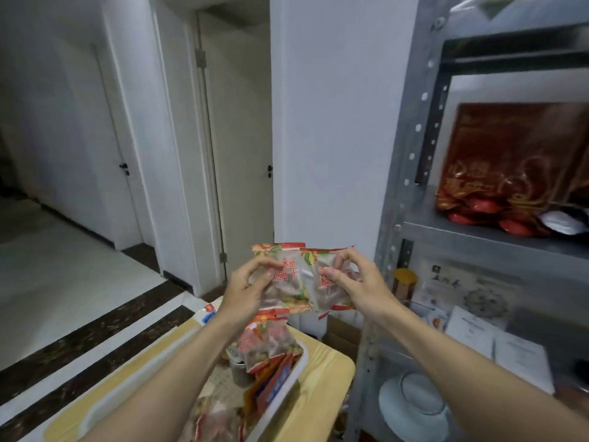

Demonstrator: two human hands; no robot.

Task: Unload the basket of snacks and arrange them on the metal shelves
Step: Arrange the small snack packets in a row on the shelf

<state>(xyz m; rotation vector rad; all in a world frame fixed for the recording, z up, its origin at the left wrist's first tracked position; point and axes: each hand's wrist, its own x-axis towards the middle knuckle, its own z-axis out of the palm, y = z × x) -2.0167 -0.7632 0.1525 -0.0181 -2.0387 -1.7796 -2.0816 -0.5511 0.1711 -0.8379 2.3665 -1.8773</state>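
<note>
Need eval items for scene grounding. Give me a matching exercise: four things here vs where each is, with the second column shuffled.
1 snack packets
2 large red bag
3 white basket
4 yellow-lidded jar

A on the wooden table
B beside the shelf post, next to papers
C pinched between left hand and right hand
D upright on a metal shelf

Pairs: 1-C, 2-D, 3-A, 4-B
</note>
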